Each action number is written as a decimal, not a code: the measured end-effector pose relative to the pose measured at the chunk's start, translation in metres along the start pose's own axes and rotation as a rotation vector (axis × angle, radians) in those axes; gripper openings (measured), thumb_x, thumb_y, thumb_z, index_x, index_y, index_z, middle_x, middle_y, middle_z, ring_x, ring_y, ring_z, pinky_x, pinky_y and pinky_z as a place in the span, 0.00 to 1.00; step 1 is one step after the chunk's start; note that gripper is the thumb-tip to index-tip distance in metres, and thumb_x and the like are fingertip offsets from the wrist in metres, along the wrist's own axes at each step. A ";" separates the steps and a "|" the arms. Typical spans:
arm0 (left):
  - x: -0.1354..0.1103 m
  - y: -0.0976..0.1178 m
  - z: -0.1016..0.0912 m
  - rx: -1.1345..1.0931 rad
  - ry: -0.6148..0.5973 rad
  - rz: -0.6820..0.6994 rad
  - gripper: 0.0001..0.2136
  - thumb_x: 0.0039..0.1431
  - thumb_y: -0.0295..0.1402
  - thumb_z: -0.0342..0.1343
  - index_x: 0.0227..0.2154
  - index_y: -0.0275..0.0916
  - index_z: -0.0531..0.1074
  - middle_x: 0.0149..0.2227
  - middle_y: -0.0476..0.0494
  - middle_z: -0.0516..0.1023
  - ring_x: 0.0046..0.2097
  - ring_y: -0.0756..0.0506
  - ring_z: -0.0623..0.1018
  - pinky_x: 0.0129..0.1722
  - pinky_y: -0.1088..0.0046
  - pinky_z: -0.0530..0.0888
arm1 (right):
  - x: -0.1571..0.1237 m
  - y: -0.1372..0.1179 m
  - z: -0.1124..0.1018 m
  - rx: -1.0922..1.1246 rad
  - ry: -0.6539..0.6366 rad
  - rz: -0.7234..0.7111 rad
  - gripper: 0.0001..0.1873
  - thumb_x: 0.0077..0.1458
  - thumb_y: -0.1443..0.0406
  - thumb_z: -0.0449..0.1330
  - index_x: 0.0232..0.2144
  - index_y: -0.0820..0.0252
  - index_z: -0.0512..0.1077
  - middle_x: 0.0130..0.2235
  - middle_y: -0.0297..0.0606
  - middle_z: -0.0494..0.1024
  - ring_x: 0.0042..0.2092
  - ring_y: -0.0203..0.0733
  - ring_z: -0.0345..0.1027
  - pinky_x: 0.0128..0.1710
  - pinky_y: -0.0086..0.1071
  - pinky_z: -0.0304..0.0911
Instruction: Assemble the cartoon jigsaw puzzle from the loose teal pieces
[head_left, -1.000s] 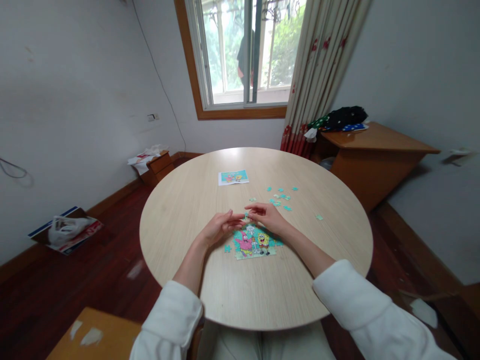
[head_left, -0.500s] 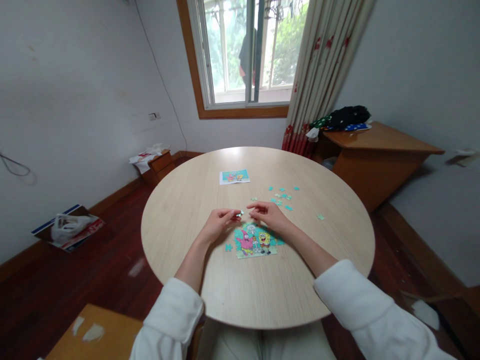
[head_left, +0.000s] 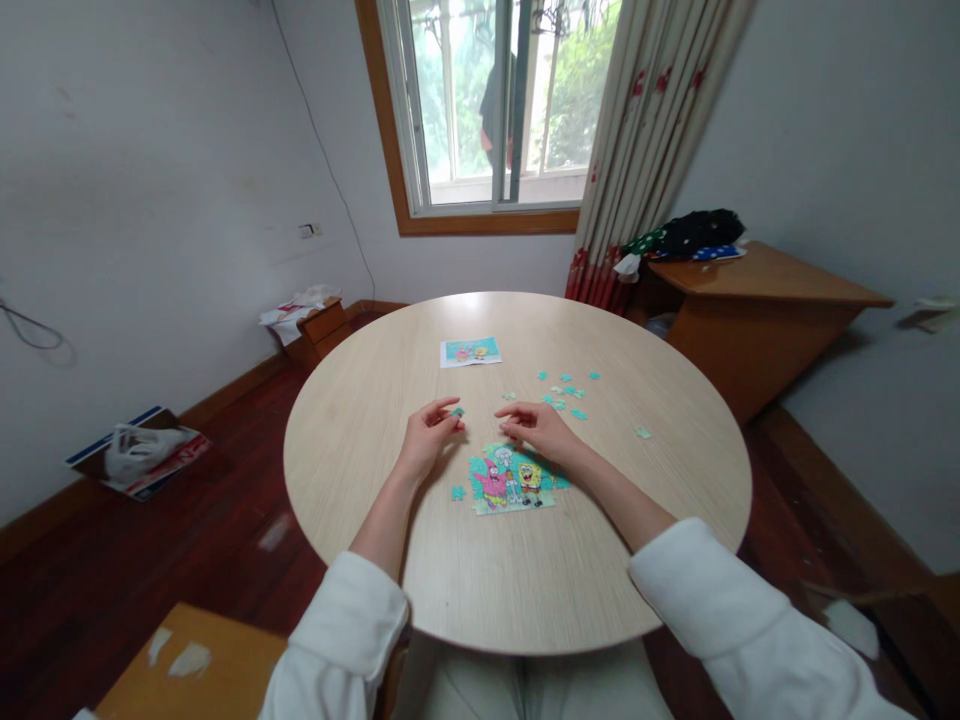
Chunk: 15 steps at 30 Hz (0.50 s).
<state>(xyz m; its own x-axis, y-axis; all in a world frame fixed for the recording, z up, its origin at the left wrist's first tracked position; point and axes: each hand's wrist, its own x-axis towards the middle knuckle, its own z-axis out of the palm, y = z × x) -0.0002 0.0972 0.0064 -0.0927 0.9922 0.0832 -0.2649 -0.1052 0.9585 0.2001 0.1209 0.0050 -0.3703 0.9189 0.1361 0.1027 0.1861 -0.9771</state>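
A partly built cartoon jigsaw puzzle [head_left: 512, 482] lies on the round wooden table [head_left: 517, 590] in front of me. My left hand [head_left: 427, 437] is pinched on a small teal puzzle piece [head_left: 457, 411], held just above the table to the left of the puzzle's top edge. My right hand [head_left: 538, 429] rests at the puzzle's upper edge with its fingers curled together; whether it holds anything is hidden. One loose teal piece [head_left: 456, 492] lies by the puzzle's left side.
Several loose teal pieces [head_left: 564, 392] are scattered beyond my right hand, one more [head_left: 641, 433] further right. A reference picture card [head_left: 470, 351] lies at the far side. A wooden desk [head_left: 757, 290] with clothes stands at right, a window behind.
My left hand took the teal piece from between the two hands and drew it left and away from the right hand. The right hand stayed at the puzzle's top edge.
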 end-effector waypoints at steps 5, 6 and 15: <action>0.002 -0.003 -0.001 -0.021 0.009 -0.015 0.17 0.35 0.34 0.67 0.32 0.34 0.76 0.25 0.47 0.76 0.28 0.50 0.75 0.34 0.69 0.74 | 0.001 0.005 -0.001 -0.032 -0.005 0.002 0.18 0.40 0.58 0.64 0.34 0.64 0.74 0.22 0.32 0.71 0.24 0.32 0.63 0.25 0.30 0.61; 0.003 -0.004 -0.002 -0.027 0.009 -0.014 0.17 0.34 0.35 0.67 0.31 0.34 0.75 0.25 0.47 0.76 0.28 0.50 0.76 0.34 0.68 0.74 | 0.001 0.005 -0.001 -0.035 -0.004 0.005 0.18 0.41 0.58 0.64 0.34 0.64 0.74 0.23 0.32 0.71 0.24 0.32 0.63 0.25 0.30 0.61; 0.003 -0.003 -0.001 -0.103 0.023 -0.009 0.18 0.32 0.33 0.69 0.30 0.34 0.73 0.28 0.45 0.77 0.32 0.47 0.78 0.43 0.62 0.73 | -0.001 0.000 0.000 -0.040 -0.004 0.031 0.18 0.39 0.58 0.64 0.32 0.64 0.74 0.22 0.32 0.70 0.24 0.32 0.63 0.24 0.29 0.61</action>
<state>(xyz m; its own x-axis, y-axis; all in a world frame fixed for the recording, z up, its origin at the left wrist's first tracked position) -0.0009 0.1001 0.0032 -0.1112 0.9915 0.0671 -0.3632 -0.1034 0.9260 0.2005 0.1203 0.0053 -0.3698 0.9232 0.1051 0.1507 0.1712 -0.9736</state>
